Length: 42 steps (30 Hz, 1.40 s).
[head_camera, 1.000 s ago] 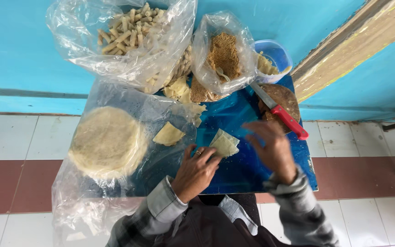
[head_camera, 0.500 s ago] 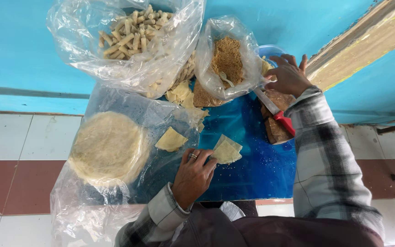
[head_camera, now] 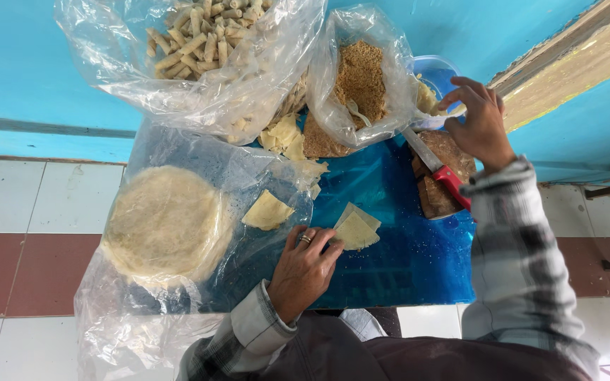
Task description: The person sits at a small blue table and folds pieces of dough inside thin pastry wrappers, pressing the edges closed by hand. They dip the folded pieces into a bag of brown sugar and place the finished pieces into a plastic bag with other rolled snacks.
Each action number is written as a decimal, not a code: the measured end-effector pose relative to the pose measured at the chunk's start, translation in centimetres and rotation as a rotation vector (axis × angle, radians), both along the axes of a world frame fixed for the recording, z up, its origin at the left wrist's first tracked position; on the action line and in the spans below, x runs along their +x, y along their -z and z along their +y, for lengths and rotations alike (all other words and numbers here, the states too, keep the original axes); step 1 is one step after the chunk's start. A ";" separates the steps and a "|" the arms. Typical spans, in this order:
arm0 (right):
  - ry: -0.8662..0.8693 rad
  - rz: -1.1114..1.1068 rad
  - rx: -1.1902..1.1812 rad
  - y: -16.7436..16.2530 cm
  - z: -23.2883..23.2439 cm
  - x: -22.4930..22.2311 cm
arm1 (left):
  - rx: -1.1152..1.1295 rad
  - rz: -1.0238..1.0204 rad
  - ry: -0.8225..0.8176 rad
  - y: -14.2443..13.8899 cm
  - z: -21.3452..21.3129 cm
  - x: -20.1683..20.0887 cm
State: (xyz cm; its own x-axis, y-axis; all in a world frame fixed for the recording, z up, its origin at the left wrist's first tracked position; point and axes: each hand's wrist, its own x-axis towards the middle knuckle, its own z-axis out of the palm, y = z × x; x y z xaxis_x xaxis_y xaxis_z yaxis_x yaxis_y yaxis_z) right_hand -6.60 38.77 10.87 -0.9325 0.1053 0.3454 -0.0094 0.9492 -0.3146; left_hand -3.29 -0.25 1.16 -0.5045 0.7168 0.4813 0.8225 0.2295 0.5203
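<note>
Pale folded dough wrapper flat on blue board, under fingertips

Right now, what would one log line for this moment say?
left hand: pressing folded wrapper | right hand: fingers at blue bowl | knife: idle

Lighting: bright, even daylight; shadows faint and soft. Glare: white glints on the clear plastic bags and the blue table cover. Focus: sharp centre. Distortion: wide-angle bending at edges.
</note>
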 end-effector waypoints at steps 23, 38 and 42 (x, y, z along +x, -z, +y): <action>-0.284 -0.083 0.784 6.0 -13.2 8.6 | -0.163 0.123 0.004 0.2 1.2 1.4; -0.021 0.023 0.615 1.9 -12.3 11.1 | -0.148 0.071 -0.001 0.7 0.2 -0.1; -0.050 0.151 0.244 -1.4 -7.9 4.5 | -0.079 0.016 0.023 0.3 0.7 0.0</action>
